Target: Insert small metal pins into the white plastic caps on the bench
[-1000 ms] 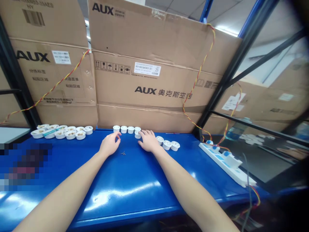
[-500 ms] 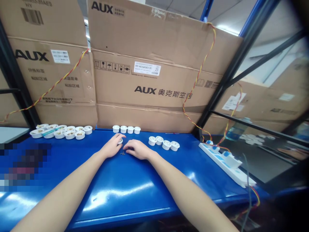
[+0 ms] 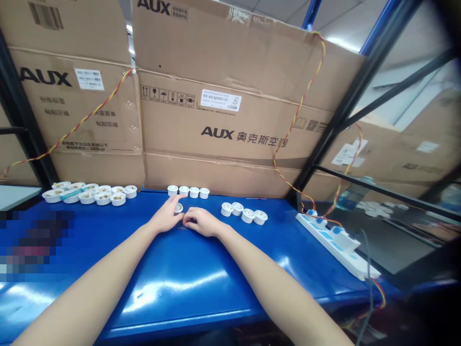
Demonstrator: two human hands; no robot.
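My left hand (image 3: 167, 215) curves its thumb and fingers around a small white round cup (image 3: 178, 208) standing on the blue table (image 3: 187, 278). Just to the right, my right hand (image 3: 202, 222) has its fingers pinched together, and whatever is in them is too small to make out. Below the fingertips lie several small dark screws (image 3: 182, 228). Behind my hands, several similar white cups (image 3: 194, 192) stand in a row. Another group of white cups (image 3: 248, 215) sits to the right of my right hand.
At the back left, several shallow white tubs (image 3: 104, 198) hold small brownish pieces, with a teal stick-like tool (image 3: 72, 193) across them. A white power strip (image 3: 334, 245) with plugs lies along the right edge. Cardboard (image 3: 223, 115) walls the back, crossed by red-yellow wires (image 3: 298, 105).
My right hand's fingertips have moved slightly left and drawn together near the screws. More of the cup's top shows in my left hand. The view has shifted a little.
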